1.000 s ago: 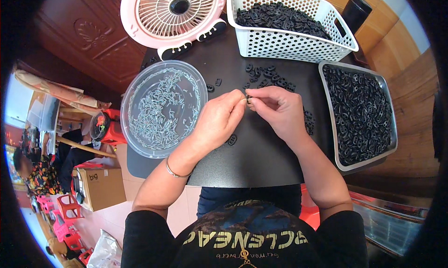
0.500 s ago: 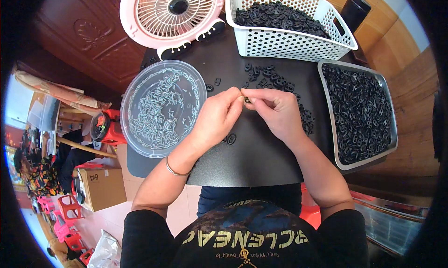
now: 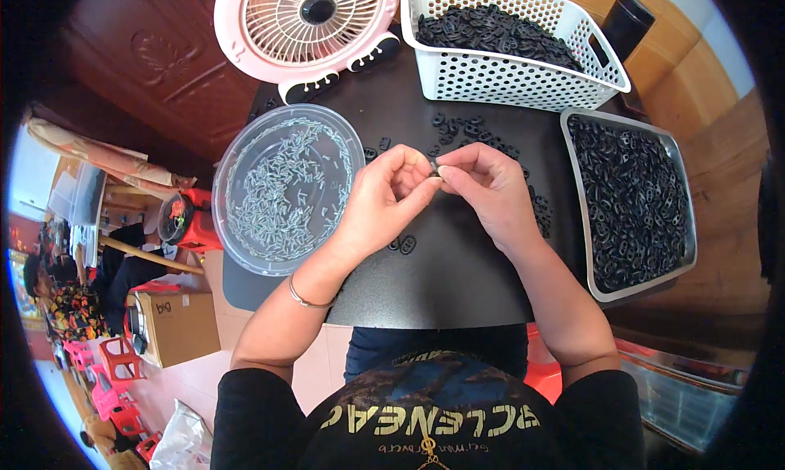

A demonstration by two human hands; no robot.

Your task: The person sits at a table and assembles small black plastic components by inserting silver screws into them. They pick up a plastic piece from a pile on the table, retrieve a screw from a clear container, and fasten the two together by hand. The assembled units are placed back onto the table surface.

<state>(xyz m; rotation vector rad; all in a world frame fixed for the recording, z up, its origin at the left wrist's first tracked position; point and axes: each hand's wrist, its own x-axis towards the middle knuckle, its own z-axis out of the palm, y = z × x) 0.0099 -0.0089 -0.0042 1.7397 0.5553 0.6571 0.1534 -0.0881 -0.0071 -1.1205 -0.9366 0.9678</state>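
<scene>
Both hands meet above the middle of the dark table [image 3: 458, 282], their fingertips nearly touching. Between finger and thumb my right hand [image 3: 489, 185] pinches a small dark piece [image 3: 442, 174], mostly hidden, much like the black two-holed pieces around it. My left hand [image 3: 383, 193] has its fingers curled and its thumb at that piece. A tiny greyish bit [image 3: 433, 166], seemingly a metal pin, shows at its fingertips. Left of my left hand stands a clear round tub [image 3: 219, 193] holding many short silvery pins [image 3: 274, 193]. Loose black two-holed pieces [image 3: 474, 128] lie just beyond my hands.
A pink fan [image 3: 231, 40] stands at the far left of the table. At the back is a white perforated basket [image 3: 507, 87] of black pieces; at right, a metal tray [image 3: 585, 216] full of them. A cardboard box [image 3: 186, 327] and stools stand on the floor at left.
The fingers of my left hand have lifted and opened out a little from the pinch, with the thumb staying low. My right hand has shifted slightly, still pinching the dark piece.
</scene>
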